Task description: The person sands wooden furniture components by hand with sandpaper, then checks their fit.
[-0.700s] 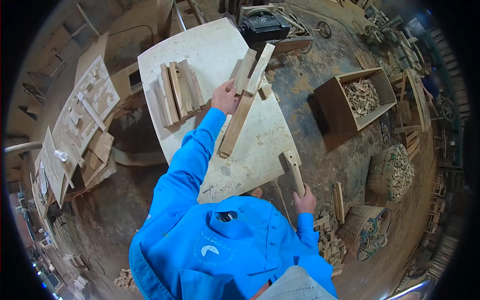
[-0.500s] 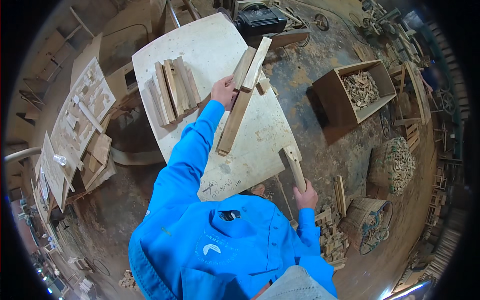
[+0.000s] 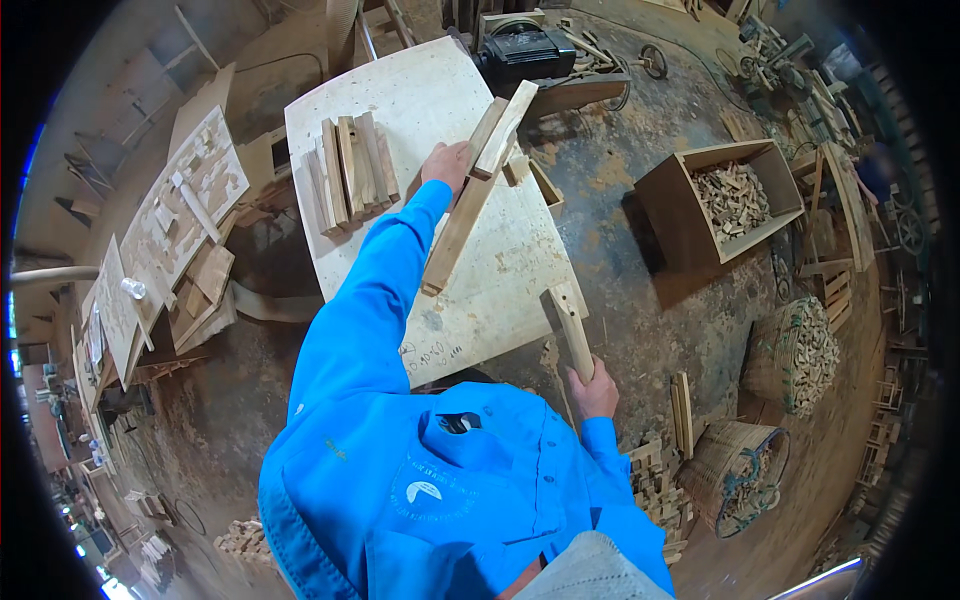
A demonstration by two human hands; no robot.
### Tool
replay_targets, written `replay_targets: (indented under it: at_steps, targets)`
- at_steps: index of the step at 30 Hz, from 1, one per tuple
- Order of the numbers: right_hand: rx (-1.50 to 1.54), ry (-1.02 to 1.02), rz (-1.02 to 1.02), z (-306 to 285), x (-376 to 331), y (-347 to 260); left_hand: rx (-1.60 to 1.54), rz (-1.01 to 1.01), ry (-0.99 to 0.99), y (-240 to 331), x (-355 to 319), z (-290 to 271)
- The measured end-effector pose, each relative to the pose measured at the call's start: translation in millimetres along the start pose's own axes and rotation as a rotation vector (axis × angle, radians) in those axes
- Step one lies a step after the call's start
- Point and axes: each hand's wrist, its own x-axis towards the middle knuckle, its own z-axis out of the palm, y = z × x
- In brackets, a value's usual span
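Grasps a narrow wooden piece (image 3: 571, 328) in the right hand (image 3: 597, 391), out between three and four o'clock of centre, with a firm grip on its near end and fingers partly hidden. Points its spotted far end toward eleven o'clock, at a corner of the pale table (image 3: 520, 275); cannot tell resting there from hovering above.

Has the left hand (image 3: 447, 166) just short of twelve o'clock, at the side of some strips, with little but its back in view. Cannot tell this grip as clenched or released, for want of any clear sight of fingertips. Next to it, see a long brown strip (image 3: 456, 235) slanting from one o'clock to seven, with a pale strip (image 3: 507, 130) and a greyish strip (image 3: 488, 125) at its far end; cannot make out fully how stacked.

Toward ten o'clock, find a row of strips (image 3: 350, 175) on the table, too tightly packed to count surely. Just past twelve, note a dark motor (image 3: 525, 52); at two, a wooden box (image 3: 675, 205) of offcuts. Near three and four, see baskets (image 3: 768, 350), with lower contents shut from view. At six, wears a blue jacket (image 3: 470, 500), cut off below.
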Motion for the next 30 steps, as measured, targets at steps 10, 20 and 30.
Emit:
replay_targets:
  at_steps: [10,20,30]
  targets:
    - [0.120,-0.212,-0.155,-7.5,13.9,10.7,0.084,-0.024,0.058,9.9,10.2,4.2]
    - [0.109,-0.227,-0.139,-4.0,23.0,-1.0,0.105,-0.004,0.052,8.9,22.8,-4.1]
    - [0.051,-0.206,-0.146,8.2,74.3,-51.2,0.072,-0.019,0.042,-11.1,98.9,-18.5]
